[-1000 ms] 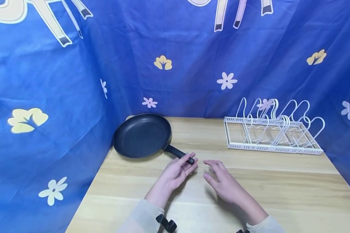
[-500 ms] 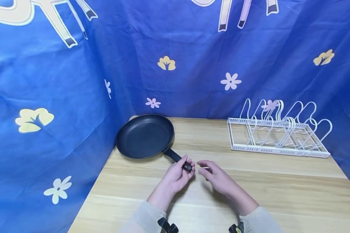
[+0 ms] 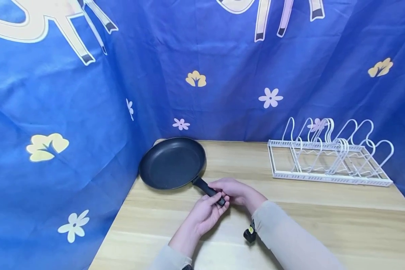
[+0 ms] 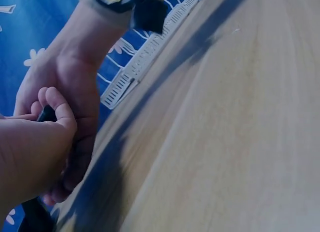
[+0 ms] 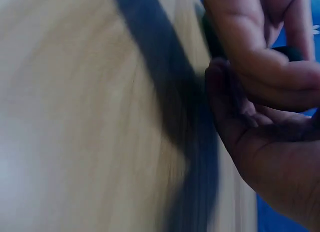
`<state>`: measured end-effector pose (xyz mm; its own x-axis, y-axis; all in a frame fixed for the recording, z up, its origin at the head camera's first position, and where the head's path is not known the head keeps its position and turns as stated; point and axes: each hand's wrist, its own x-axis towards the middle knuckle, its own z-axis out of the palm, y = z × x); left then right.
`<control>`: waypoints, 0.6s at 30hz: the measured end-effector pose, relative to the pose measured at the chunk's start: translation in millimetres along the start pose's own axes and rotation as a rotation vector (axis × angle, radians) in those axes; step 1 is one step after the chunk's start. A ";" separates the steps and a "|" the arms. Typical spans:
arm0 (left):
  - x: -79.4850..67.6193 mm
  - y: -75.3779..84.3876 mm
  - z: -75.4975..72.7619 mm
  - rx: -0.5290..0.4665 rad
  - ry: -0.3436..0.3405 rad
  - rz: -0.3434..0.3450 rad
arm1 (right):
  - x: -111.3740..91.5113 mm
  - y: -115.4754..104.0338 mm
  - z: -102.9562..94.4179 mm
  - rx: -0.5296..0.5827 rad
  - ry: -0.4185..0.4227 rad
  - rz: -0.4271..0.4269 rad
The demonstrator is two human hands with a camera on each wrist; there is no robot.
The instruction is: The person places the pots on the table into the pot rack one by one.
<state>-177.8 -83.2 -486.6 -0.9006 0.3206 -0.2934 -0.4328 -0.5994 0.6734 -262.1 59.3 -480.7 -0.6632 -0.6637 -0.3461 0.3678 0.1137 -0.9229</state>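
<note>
Largest first: a blue backdrop (image 3: pixel 229 108), printed with pale flowers and animal legs, encloses the work area at the back and both sides; its surface is creased. In front of it is the bench (image 3: pixel 374 225), light wood-grain, with the hands' shadows across it. At the far right of the bench stands a white wire rack (image 3: pixel 330 179), its loops upright and no hand near it; its place is unchanged. The dark frying pan (image 3: pixel 172 163) is at the back left, close to the backdrop, its open side up and its handle (image 3: pixel 202 185) towards the person. Whether its base touches the bench throughout cannot be told. The principal change is at the right hand (image 3: pixel 236 192): half a second ago it stood apart from the handle; it now meets it, just beyond the left hand, fingers bent. The left hand hides whether those fingers have closed. The left hand (image 3: pixel 206 213) remains clamped on the handle's end, thumb on top. In this inspector's judgement, control of the pan is passing from one hand to two, with no evident displacement of the pan.
</note>
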 end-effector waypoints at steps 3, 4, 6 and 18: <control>-2.3 -1.8 -2.5 0.025 -0.020 -0.007 | 10.2 -4.5 1.9 -0.047 -0.040 0.030; -2.7 -2.2 -2.8 0.033 -0.024 -0.006 | 13.4 -6.2 2.3 -0.057 -0.051 0.034; -4.0 -3.0 -2.8 0.037 -0.029 -0.003 | 19.1 -9.1 3.3 -0.078 -0.075 0.045; -8.0 -4.9 -3.2 0.091 -0.046 -0.002 | 36.4 -6.7 11.4 0.003 -0.133 0.092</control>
<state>-168.7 -85.2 -489.7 -0.8963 0.3560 -0.2645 -0.4268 -0.5300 0.7327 -281.2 25.9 -485.2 -0.5343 -0.7429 -0.4032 0.4252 0.1761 -0.8878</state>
